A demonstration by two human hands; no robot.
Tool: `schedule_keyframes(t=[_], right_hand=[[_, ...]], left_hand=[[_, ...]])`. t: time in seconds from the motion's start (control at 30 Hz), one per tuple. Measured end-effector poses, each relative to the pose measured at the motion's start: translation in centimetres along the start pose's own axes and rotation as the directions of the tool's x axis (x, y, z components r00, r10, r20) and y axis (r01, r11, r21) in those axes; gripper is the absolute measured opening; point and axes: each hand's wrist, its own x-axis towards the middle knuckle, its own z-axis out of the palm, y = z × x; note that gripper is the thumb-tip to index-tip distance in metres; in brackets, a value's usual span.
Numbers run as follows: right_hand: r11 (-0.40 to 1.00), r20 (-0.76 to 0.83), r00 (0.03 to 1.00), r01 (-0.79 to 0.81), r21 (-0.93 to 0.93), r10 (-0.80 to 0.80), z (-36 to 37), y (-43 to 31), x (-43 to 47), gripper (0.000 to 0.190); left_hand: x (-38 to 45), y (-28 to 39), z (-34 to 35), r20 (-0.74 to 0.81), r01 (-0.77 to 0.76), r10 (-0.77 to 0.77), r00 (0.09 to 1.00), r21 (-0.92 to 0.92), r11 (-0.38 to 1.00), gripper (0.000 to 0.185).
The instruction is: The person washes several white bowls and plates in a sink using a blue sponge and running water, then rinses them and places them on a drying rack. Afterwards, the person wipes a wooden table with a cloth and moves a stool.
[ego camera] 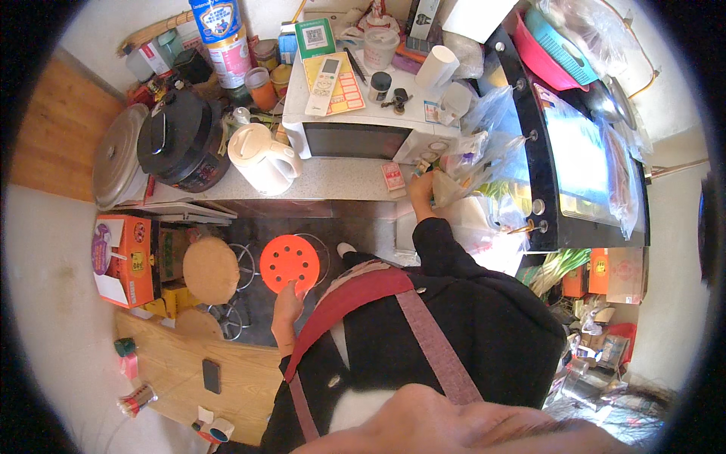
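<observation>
My left hand (288, 312) is low at my left side. Its fingers overlap the near rim of a round orange stool seat with holes (290, 260); contact cannot be told. My right hand (421, 190) reaches to the counter, at a small item (422, 167) below the microwave oven's dials, beside a plastic bag (448, 188). The bag and my fingers partly hide what it touches. A small red and white box (392, 176) lies left of this hand. The white microwave oven (357, 141) carries a remote control (324, 86), a dark-lidded jar (380, 87) and a paper roll (437, 66).
A cream electric kettle (262, 164) and a black electric pressure cooker (181, 139) stand on the counter's left part. Round stools (211, 270) stand at left, near a wooden table (170, 352) bearing a phone (211, 376). A black-framed glass cabinet (547, 187) stands at right.
</observation>
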Motion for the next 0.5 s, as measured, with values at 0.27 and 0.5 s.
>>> schedule_keyframes(t=[0.27, 0.5], right_hand=[[0.994, 0.089, 0.995, 0.06, -0.096, -0.052, 4.9, 2.7, -2.7, 0.062], [0.859, 0.26, 0.94, 0.315, -0.405, -0.222, 5.9, 2.6, -2.4, 0.071]], left_hand=[[1.4, -1.0, 1.7, -0.032, -0.079, 0.079, 0.996, -0.011, 0.997, 0.045], [-0.2, 0.5, 0.5, -0.081, -0.071, 0.073, 0.994, 0.023, 0.997, 0.047]])
